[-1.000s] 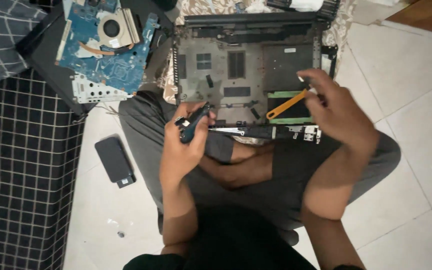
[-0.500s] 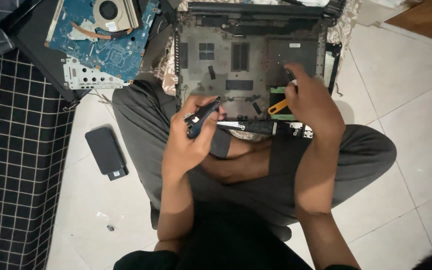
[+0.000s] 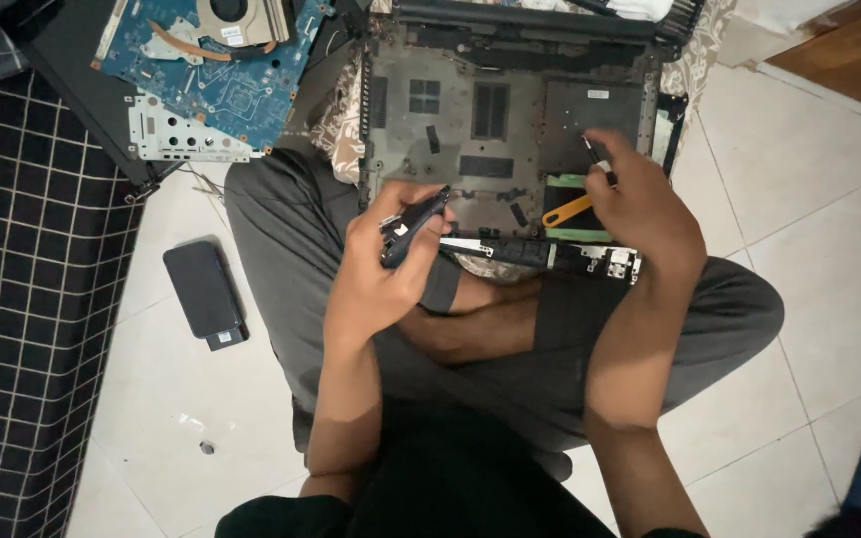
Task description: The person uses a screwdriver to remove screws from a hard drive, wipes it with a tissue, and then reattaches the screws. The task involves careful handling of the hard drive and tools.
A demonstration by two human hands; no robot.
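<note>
I sit cross-legged on a tiled floor with an opened dark laptop base resting over my legs. My left hand grips a small dark flat part with a metal end, held just above the base's near edge. My right hand holds a screwdriver with an orange handle; a thin dark tip sticks up past the fingers over the base's right side. A narrow hinge strip lies along the base's near edge between both hands.
A blue circuit board with a fan and a metal bracket lies on a dark lid at top left. A black phone-sized slab lies on the tiles. A checked dark mat covers the left side. Patterned cloth lies under the base.
My right hand has drawn back from the base's right edge toward its near side, turning the orange screwdriver. My left hand rose slightly with the dark part. The view shifted down and left.
</note>
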